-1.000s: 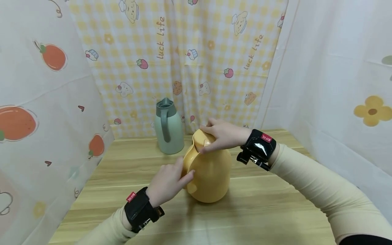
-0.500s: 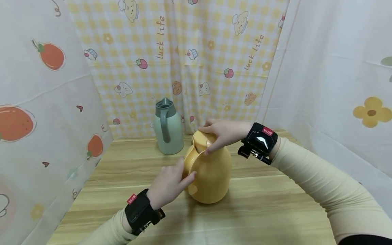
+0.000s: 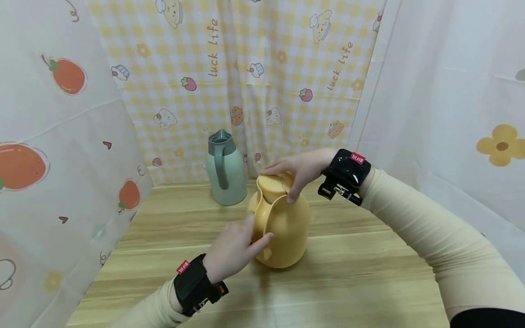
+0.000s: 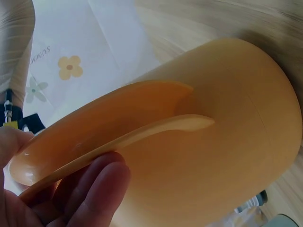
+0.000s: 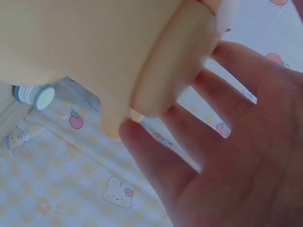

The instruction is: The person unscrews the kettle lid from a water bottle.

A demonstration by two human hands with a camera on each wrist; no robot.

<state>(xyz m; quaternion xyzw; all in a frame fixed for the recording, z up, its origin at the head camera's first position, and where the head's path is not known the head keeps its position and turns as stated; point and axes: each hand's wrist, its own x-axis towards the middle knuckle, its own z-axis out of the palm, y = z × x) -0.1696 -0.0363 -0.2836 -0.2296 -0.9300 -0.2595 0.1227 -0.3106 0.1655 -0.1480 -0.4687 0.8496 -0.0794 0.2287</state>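
Note:
A yellow thermos jug [image 3: 289, 230] stands on the wooden table, its handle [image 3: 260, 222] turned towards me. My left hand [image 3: 231, 249] grips that handle; in the left wrist view fingers [image 4: 102, 189] curl round its edge. Over the lid [image 3: 270, 186] on top lies my right hand [image 3: 301, 169], thumb on the near side and fingers on the far side. The right wrist view shows spread fingers [image 5: 213, 109] with their tips at the rim of the lid.
Behind and to the left stands a pale green thermos jug [image 3: 227, 175] with its top uncovered. A white stopper with a grey-green rim [image 5: 35, 96] is on the table behind the yellow jug. Printed curtains [image 3: 262, 100] enclose the table's back and sides.
The yellow jug has turned a little, its handle shifting to the right. My left hand has followed it. My right thumb has slid rightward and the right wrist has risen slightly.

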